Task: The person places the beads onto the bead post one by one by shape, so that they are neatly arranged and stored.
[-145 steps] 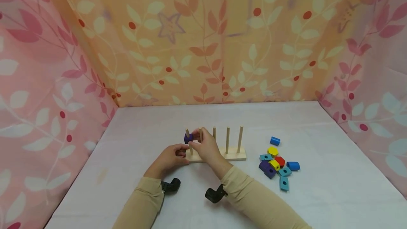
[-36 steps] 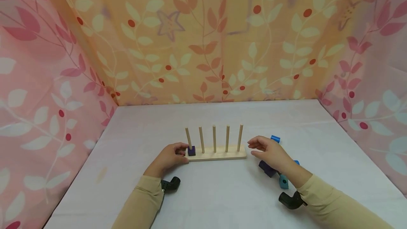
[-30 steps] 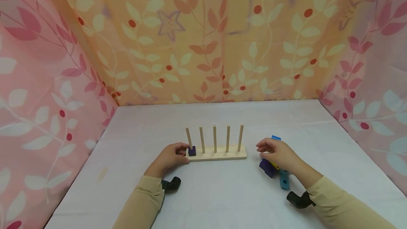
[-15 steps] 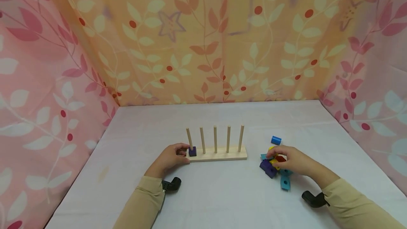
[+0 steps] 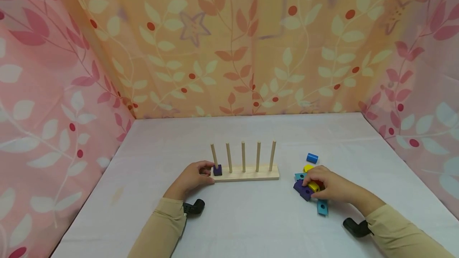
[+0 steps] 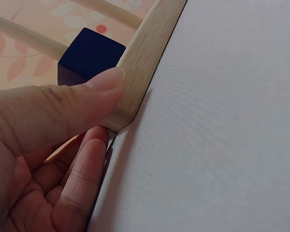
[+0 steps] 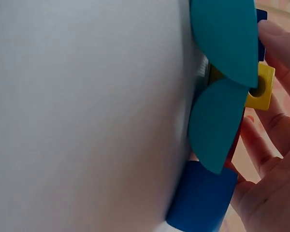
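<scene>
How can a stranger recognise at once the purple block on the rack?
On the white table, find the wooden rack with five pegs. Beside the left hand, at the rack's left end, the purple block sits at the foot of the leftmost peg. It is the only block on a peg; the other blocks are near the right hand.

A white table [image 5: 251, 218] carries a peg rack [image 5: 245, 175] and coloured blocks [image 5: 303, 190].
</scene>
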Tool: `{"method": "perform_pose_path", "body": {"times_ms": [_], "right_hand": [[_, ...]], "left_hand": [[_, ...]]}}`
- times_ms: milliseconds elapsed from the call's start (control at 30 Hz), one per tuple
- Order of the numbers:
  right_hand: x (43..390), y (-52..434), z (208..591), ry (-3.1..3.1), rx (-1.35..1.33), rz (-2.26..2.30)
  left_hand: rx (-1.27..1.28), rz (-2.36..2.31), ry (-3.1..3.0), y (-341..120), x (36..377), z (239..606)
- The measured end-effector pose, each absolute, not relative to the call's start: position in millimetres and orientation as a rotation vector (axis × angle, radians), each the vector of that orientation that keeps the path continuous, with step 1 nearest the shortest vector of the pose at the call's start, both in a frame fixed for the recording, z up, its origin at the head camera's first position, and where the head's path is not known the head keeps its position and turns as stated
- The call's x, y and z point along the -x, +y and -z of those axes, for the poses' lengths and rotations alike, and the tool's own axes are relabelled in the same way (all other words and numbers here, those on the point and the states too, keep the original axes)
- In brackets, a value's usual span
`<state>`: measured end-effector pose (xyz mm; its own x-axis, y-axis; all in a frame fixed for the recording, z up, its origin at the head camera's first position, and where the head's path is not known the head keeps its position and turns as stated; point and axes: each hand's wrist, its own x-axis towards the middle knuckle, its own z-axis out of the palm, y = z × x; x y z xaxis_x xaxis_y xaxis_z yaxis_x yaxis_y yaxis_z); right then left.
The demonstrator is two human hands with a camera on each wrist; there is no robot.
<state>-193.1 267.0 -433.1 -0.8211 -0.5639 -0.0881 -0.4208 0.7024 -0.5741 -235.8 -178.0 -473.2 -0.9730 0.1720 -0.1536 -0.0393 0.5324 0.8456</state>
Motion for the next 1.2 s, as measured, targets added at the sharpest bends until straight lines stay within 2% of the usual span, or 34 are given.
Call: {"method": "perform_pose_path", "body": {"times_ms": [433,900,1200], "right_hand": [[194,261,434,2.692,0.866,0.689],[199,256,422,2.688,0.735,0.736],[202,250,403,2.685,0.753,0.85]], "left_hand": [[-0.135,-1.421,2.549,-179,236,473],[-0.132,-1.425,2.541,-178,236,472],[-0.126,-1.431,2.535,-179,235,472]]}}
